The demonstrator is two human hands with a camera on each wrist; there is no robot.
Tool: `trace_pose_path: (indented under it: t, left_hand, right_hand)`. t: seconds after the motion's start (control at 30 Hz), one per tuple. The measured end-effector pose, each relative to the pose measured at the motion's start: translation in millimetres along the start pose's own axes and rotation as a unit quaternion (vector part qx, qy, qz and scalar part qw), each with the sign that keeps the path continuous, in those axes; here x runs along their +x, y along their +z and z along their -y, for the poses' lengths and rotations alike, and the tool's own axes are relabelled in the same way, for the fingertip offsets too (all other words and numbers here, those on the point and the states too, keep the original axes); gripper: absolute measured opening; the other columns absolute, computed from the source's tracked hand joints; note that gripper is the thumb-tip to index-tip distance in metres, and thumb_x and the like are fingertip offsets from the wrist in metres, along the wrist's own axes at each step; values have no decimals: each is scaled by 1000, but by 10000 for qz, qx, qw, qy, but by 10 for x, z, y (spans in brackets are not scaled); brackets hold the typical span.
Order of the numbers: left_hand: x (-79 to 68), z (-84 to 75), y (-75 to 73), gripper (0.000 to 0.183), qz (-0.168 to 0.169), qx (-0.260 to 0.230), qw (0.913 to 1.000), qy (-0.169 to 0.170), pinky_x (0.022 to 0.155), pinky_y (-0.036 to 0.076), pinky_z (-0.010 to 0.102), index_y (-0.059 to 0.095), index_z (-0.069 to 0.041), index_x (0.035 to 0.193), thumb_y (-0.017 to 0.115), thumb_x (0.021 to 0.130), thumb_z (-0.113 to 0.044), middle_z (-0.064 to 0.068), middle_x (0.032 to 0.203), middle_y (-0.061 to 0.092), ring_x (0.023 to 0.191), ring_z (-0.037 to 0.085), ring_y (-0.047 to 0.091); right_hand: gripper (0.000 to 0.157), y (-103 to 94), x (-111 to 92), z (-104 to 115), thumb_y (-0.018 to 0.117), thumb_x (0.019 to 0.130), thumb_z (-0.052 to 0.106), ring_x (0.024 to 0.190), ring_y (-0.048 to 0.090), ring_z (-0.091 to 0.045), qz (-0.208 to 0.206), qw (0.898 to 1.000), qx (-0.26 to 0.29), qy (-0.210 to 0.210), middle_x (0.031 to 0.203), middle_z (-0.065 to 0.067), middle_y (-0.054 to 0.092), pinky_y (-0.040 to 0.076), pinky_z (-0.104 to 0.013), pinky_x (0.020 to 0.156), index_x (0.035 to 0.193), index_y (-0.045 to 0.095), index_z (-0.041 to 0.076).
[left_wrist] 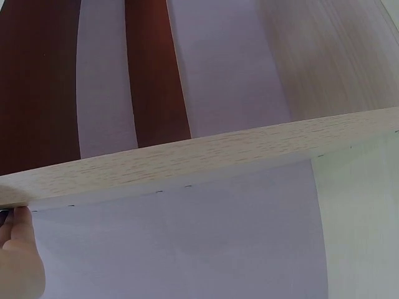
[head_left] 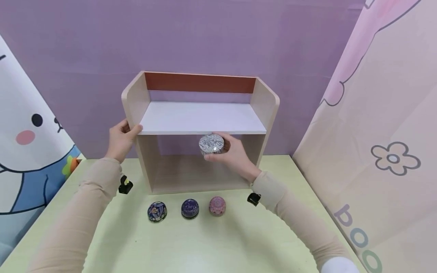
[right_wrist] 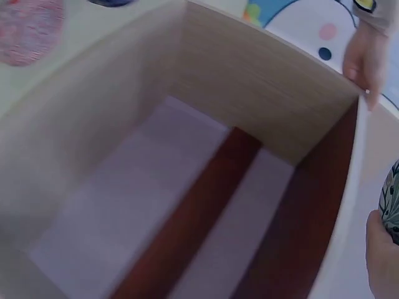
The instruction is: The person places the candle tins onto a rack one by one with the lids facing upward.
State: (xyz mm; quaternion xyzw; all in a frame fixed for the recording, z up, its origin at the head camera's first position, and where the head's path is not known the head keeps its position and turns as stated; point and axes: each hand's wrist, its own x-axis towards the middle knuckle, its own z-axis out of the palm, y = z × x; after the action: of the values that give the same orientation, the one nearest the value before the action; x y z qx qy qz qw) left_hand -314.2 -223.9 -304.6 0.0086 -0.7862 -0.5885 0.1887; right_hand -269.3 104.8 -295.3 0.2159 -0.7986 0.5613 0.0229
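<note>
Evidently the work is at a carrying step: the right hand (head_left: 233, 153) pinches a silver patterned tin (head_left: 211, 144) by its side, thumb below and fingers above as the head view shows it. That tin is off the table, at the front of the wooden shelf unit (head_left: 134, 96); just beyond those fingertips lies the front edge of the white board (head_left: 203, 117), though whether they touch it cannot be told. The left hand (head_left: 121, 141) grips the unit's side panel, its thumb at the front near the board's corner and its other fingers round the outer face.

As a judgement, the next move calls for choosing a level, guiding the tin past the board's edge without knocking it, and loosening the right fingers only once it sits flat, while the left hand steadies the frame.

Nearer the person than the right fingers, a dark floral tin (head_left: 157, 211), a violet-blue tin (head_left: 189, 208) and a pink tin (head_left: 217, 206) stand in a row on the pale green table (head_left: 164, 246). Beyond both hands hangs a purple backdrop (head_left: 205, 38); outward of the left fingers is a cartoon-printed cloth (head_left: 30, 170), outward of the right a pinkish cloth (head_left: 358, 125) with a flower outline.
</note>
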Motion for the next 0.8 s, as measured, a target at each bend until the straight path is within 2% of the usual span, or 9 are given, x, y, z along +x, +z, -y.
trace_pose_path:
  t: [0.17, 0.4, 0.53, 0.7, 0.8]
  left_hand:
    - [14, 17, 5, 49, -80, 2, 10000, -11, 70, 44, 12, 50, -10, 131, 59, 88, -30, -11, 96, 57, 86, -1, 52]
    - [5, 8, 9, 50, -82, -46, 9999, -61, 72, 44, 12, 49, -9, 133, 59, 88, -29, -4, 103, 59, 87, -1, 53]
    - [-5, -2, 21, 51, -56, -41, 10000, -23, 72, 44, 12, 48, -9, 134, 59, 88, -29, 0, 106, 58, 86, -1, 53]
    - [7, 6, 25, 51, -91, -162, 9998, 124, 71, 45, 11, 48, -6, 133, 60, 87, -26, -5, 100, 60, 84, -3, 53]
    - [12, 18, 28, 50, -119, -139, 9998, 109, 71, 45, 11, 49, -7, 133, 60, 87, -26, -3, 102, 60, 84, -3, 54]
  right_hand:
    - [71, 74, 225, 227, 79, 70, 16, 107, 56, -17, 49, 9996, 236, -129, 124, -4, 53, 48, -31, 89, 134, 46, 14]
    - [71, 224, 526, 446, 79, 70, 15, 106, 56, -13, 69, 9964, 843, 83, 121, -2, 54, 50, -30, 86, 133, 45, 20]
    - [72, 315, 678, 511, 80, 69, 16, 105, 56, -12, 10, 9957, 897, 229, 119, 0, 55, 50, -28, 85, 132, 46, 20]
    - [69, 421, 849, 563, 80, 69, 22, 105, 56, -10, -100, 9956, 853, 375, 117, 3, 56, 49, -25, 85, 130, 47, 19]
    - [69, 493, 945, 571, 79, 71, 24, 104, 55, -11, -150, 9958, 776, 453, 116, 1, 56, 48, -25, 86, 131, 47, 17]
